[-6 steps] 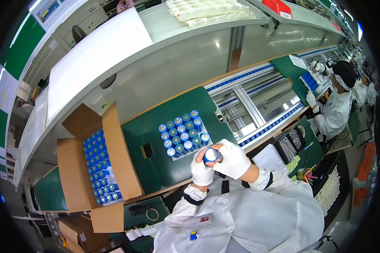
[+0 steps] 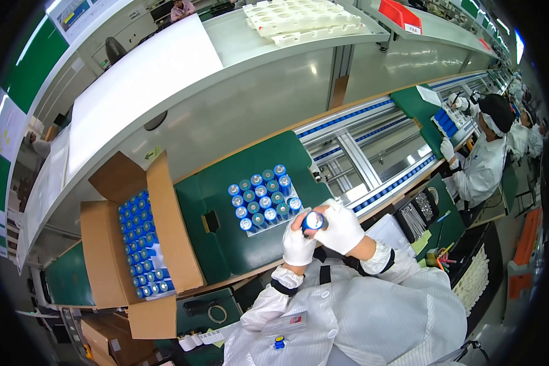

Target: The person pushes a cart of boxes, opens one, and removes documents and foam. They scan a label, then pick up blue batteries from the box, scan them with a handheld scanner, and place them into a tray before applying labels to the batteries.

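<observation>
Both hands wear white gloves with the fingertips bare. Between them they grip a blue cylindrical battery cell (image 2: 313, 222), its pale metal end turned upward. My left hand (image 2: 298, 246) is closed on its left side; my right hand (image 2: 343, 232) wraps it from the right. Just beyond the hands, a block of several upright blue battery cells (image 2: 261, 191) stands in rows in a white holder (image 2: 261, 229) on the green work surface (image 2: 216, 252). Some of these cells show silvery ends, others greenish ones.
At left an open cardboard box (image 2: 187, 235) holds many blue cells. A roller conveyor (image 2: 364, 160) runs off to the right, where a co-worker (image 2: 487, 158) handles blue cells. A raised shelf (image 2: 140, 91) crosses behind. Black trays (image 2: 416, 215) of small parts lie at right.
Both hands and the cell have shifted slightly to the right and up in the picture. The cell's top is tilted a little differently. The co-worker's hands have moved slightly.
</observation>
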`<state>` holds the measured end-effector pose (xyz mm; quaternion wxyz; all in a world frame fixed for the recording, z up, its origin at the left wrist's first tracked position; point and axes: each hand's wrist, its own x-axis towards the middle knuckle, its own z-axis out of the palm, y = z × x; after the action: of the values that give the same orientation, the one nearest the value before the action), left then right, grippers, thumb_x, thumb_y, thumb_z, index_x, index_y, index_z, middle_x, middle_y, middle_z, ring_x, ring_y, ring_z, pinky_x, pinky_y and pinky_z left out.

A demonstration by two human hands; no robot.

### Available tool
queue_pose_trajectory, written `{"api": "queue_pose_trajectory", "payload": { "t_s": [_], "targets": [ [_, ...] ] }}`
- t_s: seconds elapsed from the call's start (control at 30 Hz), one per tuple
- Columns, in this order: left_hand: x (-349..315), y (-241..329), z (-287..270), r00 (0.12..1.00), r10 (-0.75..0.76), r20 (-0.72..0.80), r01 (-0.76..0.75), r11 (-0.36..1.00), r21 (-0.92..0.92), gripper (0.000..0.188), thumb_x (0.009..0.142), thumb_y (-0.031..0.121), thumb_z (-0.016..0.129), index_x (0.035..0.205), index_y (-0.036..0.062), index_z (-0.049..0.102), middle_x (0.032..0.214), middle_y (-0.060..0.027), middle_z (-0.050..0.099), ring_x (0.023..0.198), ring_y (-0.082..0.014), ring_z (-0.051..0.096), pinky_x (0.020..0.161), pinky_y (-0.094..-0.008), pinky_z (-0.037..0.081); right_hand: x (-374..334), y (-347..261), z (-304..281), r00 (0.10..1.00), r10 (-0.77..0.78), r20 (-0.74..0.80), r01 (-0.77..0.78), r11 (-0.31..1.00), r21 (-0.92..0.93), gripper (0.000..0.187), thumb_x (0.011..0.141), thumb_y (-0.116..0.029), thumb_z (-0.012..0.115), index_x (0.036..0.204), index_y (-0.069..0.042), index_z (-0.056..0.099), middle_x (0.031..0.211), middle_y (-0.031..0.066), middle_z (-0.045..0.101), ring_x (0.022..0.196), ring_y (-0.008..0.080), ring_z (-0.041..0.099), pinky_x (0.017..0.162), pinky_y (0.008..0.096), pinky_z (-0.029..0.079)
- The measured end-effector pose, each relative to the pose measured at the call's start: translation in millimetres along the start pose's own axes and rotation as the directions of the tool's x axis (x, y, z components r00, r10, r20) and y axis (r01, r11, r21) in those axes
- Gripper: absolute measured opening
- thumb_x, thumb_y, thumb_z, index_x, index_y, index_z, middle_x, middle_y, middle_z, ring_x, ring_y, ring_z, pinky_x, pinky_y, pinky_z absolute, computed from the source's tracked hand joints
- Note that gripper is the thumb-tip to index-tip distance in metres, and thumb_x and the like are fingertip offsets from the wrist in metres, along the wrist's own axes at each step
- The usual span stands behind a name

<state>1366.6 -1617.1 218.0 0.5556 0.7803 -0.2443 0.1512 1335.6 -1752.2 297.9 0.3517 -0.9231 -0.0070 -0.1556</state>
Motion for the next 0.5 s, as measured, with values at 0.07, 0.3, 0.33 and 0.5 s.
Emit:
{"api": "queue_pose_trajectory", "payload": {
  "t_s": [0.07,0.3,0.33,0.5],
  "targets": [
    [2.4,4.4,-7.2,0.998,-0.055,0.015,0.054,0.998,0.03,0.064,0.066,0.013,0.087,0.121,0.0075,0.056,0.114,-0.0143,0.065,0.1,-0.0327,0.065,0.087,-0.0379,0.052,8.7,8.1,-3.7,0.996,0.061,-0.063,-0.065,0.997,-0.051,0.047,0.066,-0.032,0.084,0.098,-0.003,0.066,0.091,0.0132,0.062,0.08,0.0335,0.065,0.07,0.04,0.054],
    [-15.6,4.8,-92.3,0.975,-0.222,0.027,0.221,0.975,0.026,0.028,0.081,0.005,0.07,0.108,0.0052,0.065,0.097,-0.0119,0.071,0.09,-0.0261,0.068,0.082,-0.0332,0.052,68.9,68.2,30.8,0.981,0.179,-0.074,-0.188,0.973,-0.137,0.044,0.071,-0.025,0.082,0.104,-0.001,0.066,0.101,0.0171,0.062,0.089,0.0351,0.065,0.078,0.0403,0.054],
    [-10.6,13.1,-107.7,0.979,-0.195,0.058,0.195,0.981,-0.005,0.026,0.081,0.005,0.069,0.107,0.0043,0.065,0.097,-0.0121,0.07,0.089,-0.0256,0.068,0.081,-0.0328,0.052,73.2,77.7,42.9,0.982,0.174,-0.071,-0.183,0.974,-0.134,0.044,0.071,-0.025,0.082,0.104,-0.001,0.066,0.101,0.0171,0.062,0.089,0.0351,0.065,0.078,0.0403,0.054],
    [21.5,107.9,-183.1,0.982,0.043,-0.183,-0.074,0.984,-0.163,0.026,0.085,0.013,0.068,0.107,0.0013,0.061,0.091,-0.0219,0.067,0.083,-0.0297,0.067,0.079,-0.0378,0.052,86.7,101.8,83.1,0.98,0.174,0.094,-0.168,0.983,-0.069,0.042,0.072,-0.023,0.08,0.104,0.001,0.067,0.103,0.018,0.063,0.093,0.0362,0.064,0.082,0.0396,0.053]
  ]
}}
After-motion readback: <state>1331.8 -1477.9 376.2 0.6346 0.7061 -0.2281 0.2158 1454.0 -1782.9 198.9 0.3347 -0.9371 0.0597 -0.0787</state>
